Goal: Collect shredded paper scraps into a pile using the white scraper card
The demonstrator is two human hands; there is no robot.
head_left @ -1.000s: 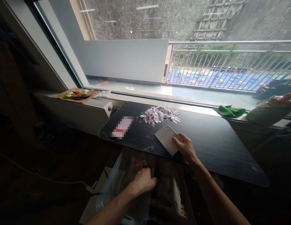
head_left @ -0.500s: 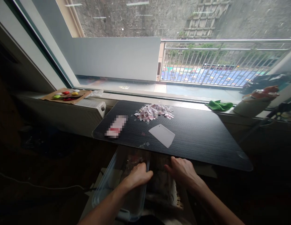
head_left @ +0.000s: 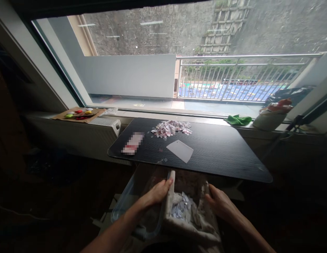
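Just below the table's near edge, a cloth-lined bin [head_left: 188, 228] with pale, stained fabric sides is held between my hands. White paper scraps [head_left: 183, 207] lie inside it. My left hand [head_left: 159, 191] grips the bin's left rim, thumb on top. On the opposite rim, my right hand [head_left: 221, 200] is closed around the fabric edge. A clear plastic tub [head_left: 123, 196] stands to the left, partly behind my left forearm. Above, on the black table [head_left: 218, 151], sit a heap of small paper pieces [head_left: 170, 128] and a flat white plastic scraper [head_left: 180, 151].
A blurred-out pink and white packet [head_left: 133, 143] lies on the table's left. Beyond the table, a green cloth [head_left: 238, 120] and a pale container [head_left: 270, 119] rest on the windowsill. At left, cardboard [head_left: 64, 115] with colourful items lies by a radiator [head_left: 105, 124].
The cloth-lined bin has come up and out from beneath the table, showing the scraps inside. My left hand now grasps its rim; my right hand has shifted slightly right and down.
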